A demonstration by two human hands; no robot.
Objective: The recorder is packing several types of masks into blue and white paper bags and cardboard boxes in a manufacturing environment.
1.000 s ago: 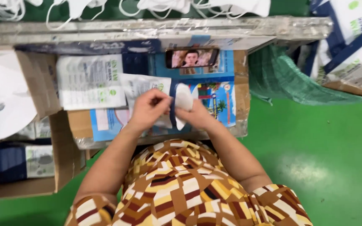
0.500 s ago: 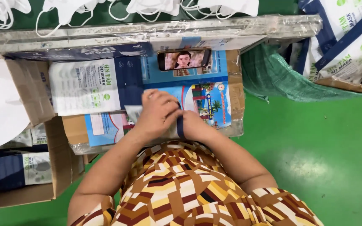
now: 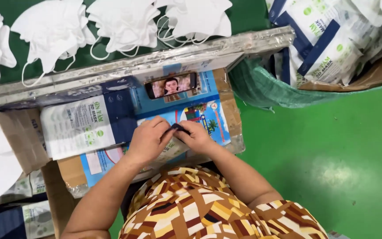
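1. Between my fingers I see a small dark packet of glossy plastic film.
2. Left of them lies a mask pouch, matt-looking white and blue plastic.
3. Beneath them, the cardboard box looks rough, taped glossy.
4. Far above, white masks look like soft matt cloth.
5. To the right, the green floor shines smoothly.

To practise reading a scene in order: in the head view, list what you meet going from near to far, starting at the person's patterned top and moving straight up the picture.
Patterned top → left hand and right hand pinching a small dark piece → phone lying flat → taped table edge → white masks on the green surface.
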